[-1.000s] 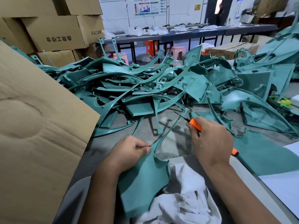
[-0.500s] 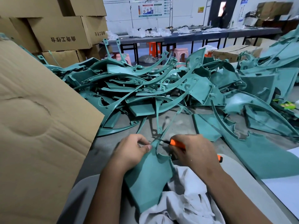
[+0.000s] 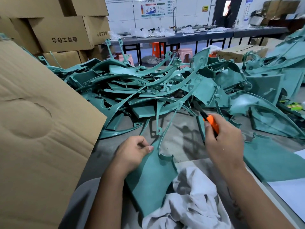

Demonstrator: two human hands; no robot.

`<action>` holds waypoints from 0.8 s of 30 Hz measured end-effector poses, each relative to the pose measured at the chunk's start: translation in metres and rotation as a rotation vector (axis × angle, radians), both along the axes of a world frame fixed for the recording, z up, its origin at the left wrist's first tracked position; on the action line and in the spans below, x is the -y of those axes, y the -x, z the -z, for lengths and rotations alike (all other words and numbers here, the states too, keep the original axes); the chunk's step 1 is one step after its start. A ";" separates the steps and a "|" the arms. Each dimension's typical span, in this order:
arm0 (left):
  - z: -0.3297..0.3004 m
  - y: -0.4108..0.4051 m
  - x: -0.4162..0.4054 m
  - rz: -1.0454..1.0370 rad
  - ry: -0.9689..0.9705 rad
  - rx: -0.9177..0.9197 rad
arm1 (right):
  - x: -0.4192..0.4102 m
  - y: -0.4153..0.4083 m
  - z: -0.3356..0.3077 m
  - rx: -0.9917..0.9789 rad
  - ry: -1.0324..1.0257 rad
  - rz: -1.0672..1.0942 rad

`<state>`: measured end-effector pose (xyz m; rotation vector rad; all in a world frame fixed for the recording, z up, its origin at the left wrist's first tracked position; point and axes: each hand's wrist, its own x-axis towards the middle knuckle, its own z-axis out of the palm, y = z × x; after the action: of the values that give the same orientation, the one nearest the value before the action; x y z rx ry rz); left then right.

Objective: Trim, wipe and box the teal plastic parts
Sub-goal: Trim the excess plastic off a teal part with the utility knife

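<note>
My left hand (image 3: pixel 132 154) pinches the near edge of a flat teal plastic part (image 3: pixel 148 180), thumb on top and fingers curled beneath, where the broad panel narrows into a thin curved arm. That part lies on the grey desk (image 3: pixel 181 141) straight in front of me. Its long axis runs from me away towards the pile, with the wide end nearest my body and the slim arm pointing away and a little to the right. The wide end rests partly against a crumpled white cloth (image 3: pixel 194 200).

My right hand (image 3: pixel 222 142) is closed round an orange-handled trimming knife (image 3: pixel 212 123), its dark tip aimed up and away to the left, lifted clear of the held part.

I count one part in hand, one knife and one cloth. Beyond the hands a tangled heap of teal plastic parts (image 3: pixel 165 90) covers the desk, too many and too overlapped to count. A large teal sheet (image 3: pixel 272 161) lies flat to my right. A big brown cardboard flap (image 3: pixel 41 129) stands at my left, and stacked cardboard boxes (image 3: pixel 62 33) sit behind it. I can make out two pink plastic stools (image 3: pixel 184 54) farther back.
</note>
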<state>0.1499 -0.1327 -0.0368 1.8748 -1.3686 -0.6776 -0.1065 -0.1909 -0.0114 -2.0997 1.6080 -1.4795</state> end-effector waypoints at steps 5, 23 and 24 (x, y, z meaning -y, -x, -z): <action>-0.003 0.003 -0.001 0.019 -0.021 0.041 | 0.004 -0.007 0.004 -0.093 -0.038 -0.001; -0.020 0.008 -0.007 0.169 -0.056 -0.437 | 0.000 -0.014 0.005 0.057 0.117 -0.190; -0.022 0.011 -0.006 0.211 -0.071 -0.529 | -0.002 -0.015 0.003 0.099 0.123 -0.185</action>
<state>0.1388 -0.1272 -0.0146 1.4620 -1.2044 -1.2405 -0.0915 -0.1886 -0.0146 -2.1337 1.2815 -1.6273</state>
